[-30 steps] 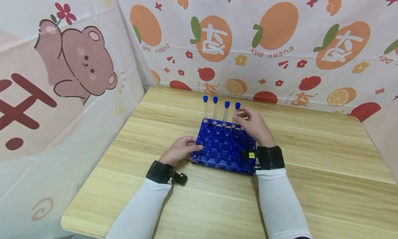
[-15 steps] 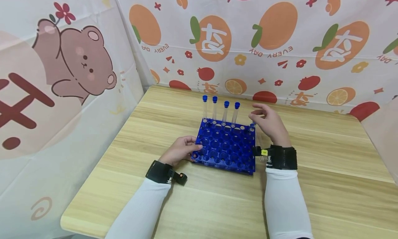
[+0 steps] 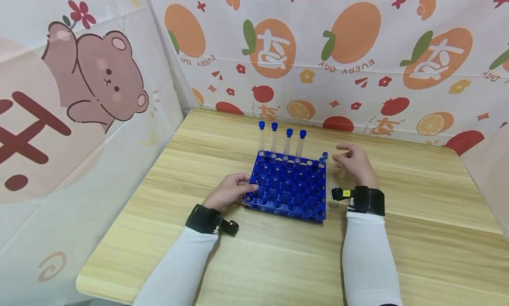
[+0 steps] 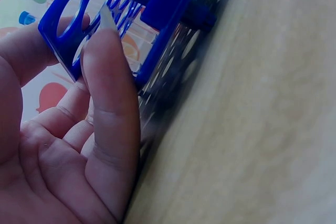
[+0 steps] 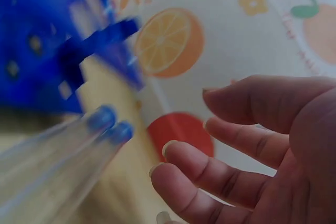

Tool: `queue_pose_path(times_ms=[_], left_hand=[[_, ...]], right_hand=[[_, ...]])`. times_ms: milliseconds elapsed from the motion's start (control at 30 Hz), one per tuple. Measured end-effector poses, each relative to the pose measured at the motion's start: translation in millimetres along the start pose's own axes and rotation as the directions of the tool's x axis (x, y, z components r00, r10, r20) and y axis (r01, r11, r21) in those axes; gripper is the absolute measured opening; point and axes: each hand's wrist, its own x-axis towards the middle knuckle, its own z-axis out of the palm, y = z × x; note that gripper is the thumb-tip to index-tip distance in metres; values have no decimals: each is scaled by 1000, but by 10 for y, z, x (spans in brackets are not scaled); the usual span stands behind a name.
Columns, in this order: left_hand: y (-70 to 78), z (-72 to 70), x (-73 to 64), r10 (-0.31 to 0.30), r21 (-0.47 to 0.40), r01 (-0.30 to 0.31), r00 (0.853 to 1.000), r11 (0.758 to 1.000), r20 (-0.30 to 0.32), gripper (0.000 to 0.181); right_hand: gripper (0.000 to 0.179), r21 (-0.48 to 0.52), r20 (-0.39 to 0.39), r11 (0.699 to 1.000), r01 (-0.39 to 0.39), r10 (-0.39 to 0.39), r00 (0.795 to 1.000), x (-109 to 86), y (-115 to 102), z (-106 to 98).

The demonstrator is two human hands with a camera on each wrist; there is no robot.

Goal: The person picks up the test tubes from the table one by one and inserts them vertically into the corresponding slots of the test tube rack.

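Observation:
A blue test tube rack [image 3: 288, 189] sits on the wooden table. Several capped test tubes stand along its back row, the rightmost standing tube [image 3: 301, 146] leaning slightly. My left hand [image 3: 228, 193] grips the rack's left end, thumb and fingers round its edge in the left wrist view. Just right of the rack lie two more clear test tubes [image 5: 58, 166] with blue caps, side by side. My right hand [image 3: 358, 166] hovers beside their caps, fingers loosely bent and apart, with nothing between them. Its thumb [image 5: 252, 100] is spread from the fingers in the right wrist view.
A patterned cloth [image 3: 310, 45] hangs behind the table's back edge, and another with a bear print [image 3: 107, 80] hangs on the left. Bare wooden tabletop [image 3: 429, 200] extends right of the right arm. Black straps with small cameras circle both wrists.
My right hand has let go of the rightmost standing test tube and moved right, over to the tubes lying beside the rack. My left hand stays on the rack.

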Motion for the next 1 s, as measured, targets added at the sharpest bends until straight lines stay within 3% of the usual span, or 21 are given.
queue_pose_path(times_ms=[267,1000], left_hand=[[5,-3,5,2,6,-2,1000,1000,3,32],[3,-1,19,1,16,-1,1000,1000,-8,29]], right_hand=[[52,13,57,994,-110,109,992,65,173,89],[48,-38,29,990,-135,137,990,75,189,160]])
